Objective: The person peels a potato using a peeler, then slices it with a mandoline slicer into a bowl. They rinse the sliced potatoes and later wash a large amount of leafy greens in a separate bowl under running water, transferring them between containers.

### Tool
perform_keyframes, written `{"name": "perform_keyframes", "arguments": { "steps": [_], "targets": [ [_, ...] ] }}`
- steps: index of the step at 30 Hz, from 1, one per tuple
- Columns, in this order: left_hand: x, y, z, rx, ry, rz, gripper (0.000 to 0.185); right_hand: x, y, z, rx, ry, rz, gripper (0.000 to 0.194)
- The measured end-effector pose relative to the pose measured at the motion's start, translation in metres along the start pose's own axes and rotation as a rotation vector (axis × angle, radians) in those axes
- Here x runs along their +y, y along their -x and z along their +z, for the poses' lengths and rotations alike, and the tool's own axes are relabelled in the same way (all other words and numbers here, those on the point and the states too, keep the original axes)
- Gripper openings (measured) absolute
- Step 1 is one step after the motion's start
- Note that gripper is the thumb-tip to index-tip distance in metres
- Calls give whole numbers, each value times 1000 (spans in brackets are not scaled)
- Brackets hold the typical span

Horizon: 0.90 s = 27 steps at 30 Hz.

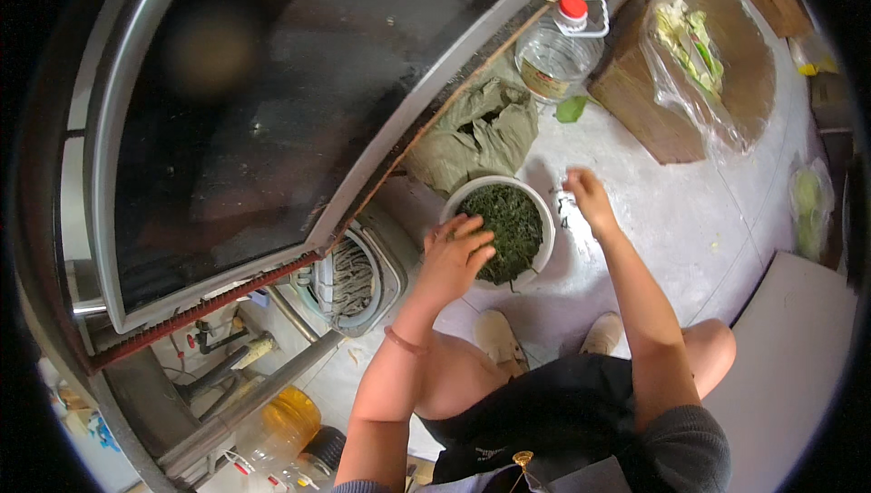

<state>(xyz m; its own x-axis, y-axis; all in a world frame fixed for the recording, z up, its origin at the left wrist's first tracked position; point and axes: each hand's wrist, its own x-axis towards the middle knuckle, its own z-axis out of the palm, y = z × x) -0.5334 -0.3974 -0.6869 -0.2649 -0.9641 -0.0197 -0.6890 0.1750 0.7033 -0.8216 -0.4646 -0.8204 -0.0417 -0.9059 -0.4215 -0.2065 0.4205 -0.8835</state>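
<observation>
A round white bucket [550,219] stands on the floor before my feet, filled close to its rim with dark green shredded leafy stuff [507,228], perhaps seaweed. My left hand [459,251] reaches over the bucket's left side with fingers apart, the fingertips at the greens. Over the floor to the right of the bucket is my right hand [588,200], its fingers curled together; whether they pinch anything is too small to tell. A few dark strands [565,211] lie on the floor beside that hand.
A crumpled woven sack [476,139] sits behind the bucket, near a red-capped plastic jug [554,61] and a lined cardboard box [742,78]. At left are a dark-topped table [272,105] and a mop bucket [378,275]. A grey-white panel [782,357] stands at right.
</observation>
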Motion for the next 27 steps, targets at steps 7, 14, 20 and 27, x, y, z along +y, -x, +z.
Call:
{"name": "perform_keyframes", "arguments": {
  "steps": [7, 14, 20, 27],
  "targets": [
    [18, -17, 4, 240, -70, -104, 15, -2, 100, 42, -247, 95, 431, 59],
    [64, 8, 10, 506, -60, 0, 13, -24, 128, -7, -23, -129, 592, 37],
    [231, 23, -18, 232, 228, 87, 22, -75, 230, -77, 153, -461, 655, 25],
    [374, 91, -122, -9, 272, 58, 21, -215, 347, -149, 113, -403, 541, 35]
  ]
}}
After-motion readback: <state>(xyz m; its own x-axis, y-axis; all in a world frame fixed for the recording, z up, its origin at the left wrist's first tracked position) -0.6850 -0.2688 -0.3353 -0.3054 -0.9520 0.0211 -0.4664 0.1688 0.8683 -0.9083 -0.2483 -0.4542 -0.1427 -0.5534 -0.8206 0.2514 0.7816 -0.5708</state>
